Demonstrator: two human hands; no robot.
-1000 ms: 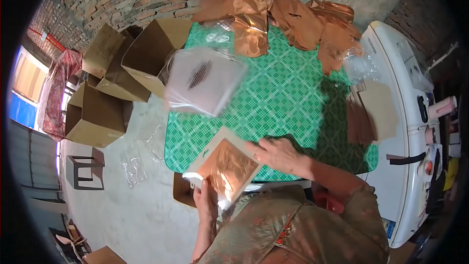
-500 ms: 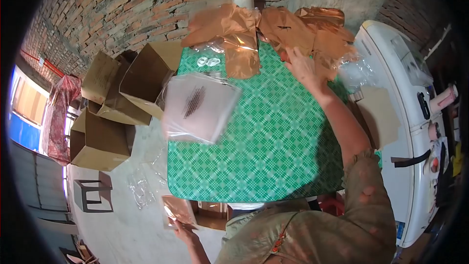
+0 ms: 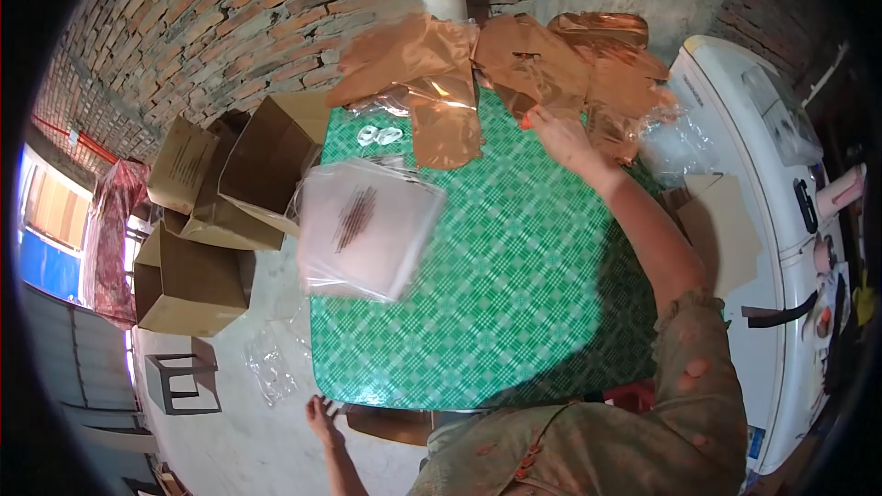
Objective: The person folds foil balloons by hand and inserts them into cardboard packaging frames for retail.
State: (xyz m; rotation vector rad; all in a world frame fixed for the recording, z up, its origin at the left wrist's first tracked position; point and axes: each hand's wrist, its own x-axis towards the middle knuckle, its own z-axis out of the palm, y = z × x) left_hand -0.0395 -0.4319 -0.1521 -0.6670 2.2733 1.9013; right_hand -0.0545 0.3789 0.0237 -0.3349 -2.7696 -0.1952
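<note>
My right hand [image 3: 565,142] reaches over the far side of the table, its fingers closed on a small orange-red object [image 3: 526,119] whose kind I cannot make out. Copper-coloured film sheets [image 3: 528,60] lie crumpled just beyond it. By the near left corner of the table, my left hand [image 3: 322,418] hangs low with fingers apart and nothing visible in them. Close to it, a brown cardboard box [image 3: 390,422] shows partly beneath the table edge. A stack of clear plastic bags [image 3: 367,230] with dark printing rests on the table's left side.
A green checked cloth [image 3: 514,294] covers the table. Two white rings [image 3: 379,135] lie near its far left. Open cardboard boxes [image 3: 197,285] stand on the floor at left, near a dark stool frame [image 3: 184,384]. A white appliance [image 3: 753,220] stands at right, with clear plastic [image 3: 680,142] beside it.
My left hand has moved up and left, away from a copper-coloured packet that no longer shows. My right hand has drawn slightly back from the copper film with the orange-red object.
</note>
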